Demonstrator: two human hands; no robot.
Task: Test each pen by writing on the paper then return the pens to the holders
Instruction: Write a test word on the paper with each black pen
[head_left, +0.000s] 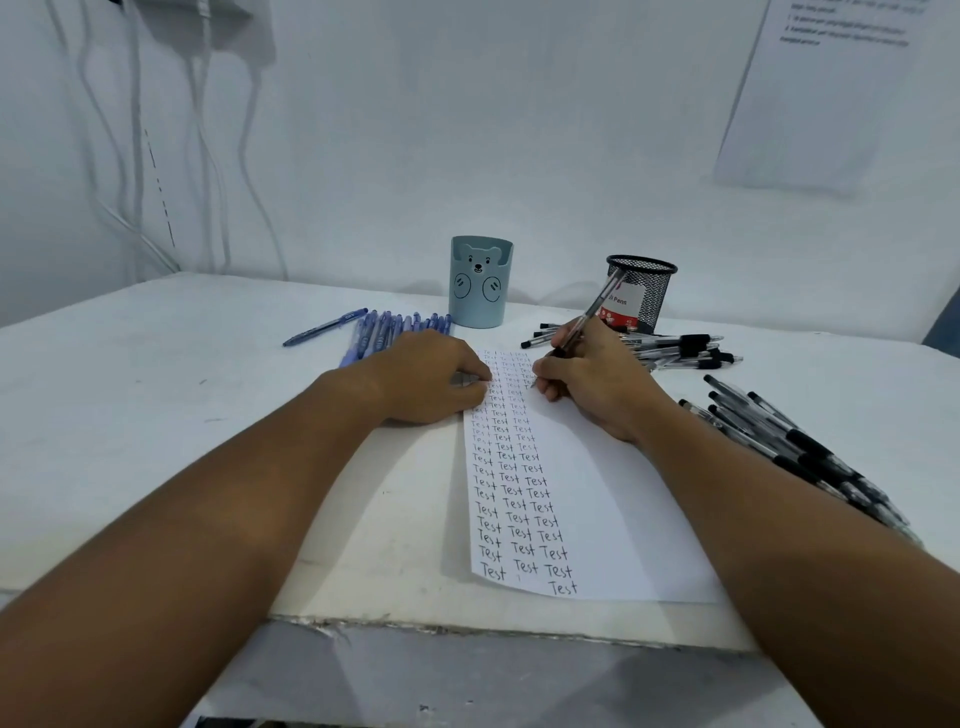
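Currently: testing step in hand. Right hand (587, 379) grips a pen (589, 317), fingers clamped round the barrel low down, tip on the paper (597, 493) at the top of the third column of "Test" entries; barrel leans up and away toward the mesh holder (642, 293).

Left hand (431, 376): palm down, fingers together and gently bent, pressing the paper's upper left edge flat to the bench (208, 415); holds nothing. Both forearms reach forward from the near edge.

Paper: lies lengthwise between the hands, three columns filled, a fourth begun at the bottom.

Stock: blue pens (395, 327) in a row left of the bear holder (480, 283); black pens (680, 351) heaped by the mesh holder; a further black heap (800, 447) at right. No pens show in either holder.

Next move, by judgement: finish the word, set the pen aside or in a holder, and pick up an untested one; which heap is tested cannot be told.
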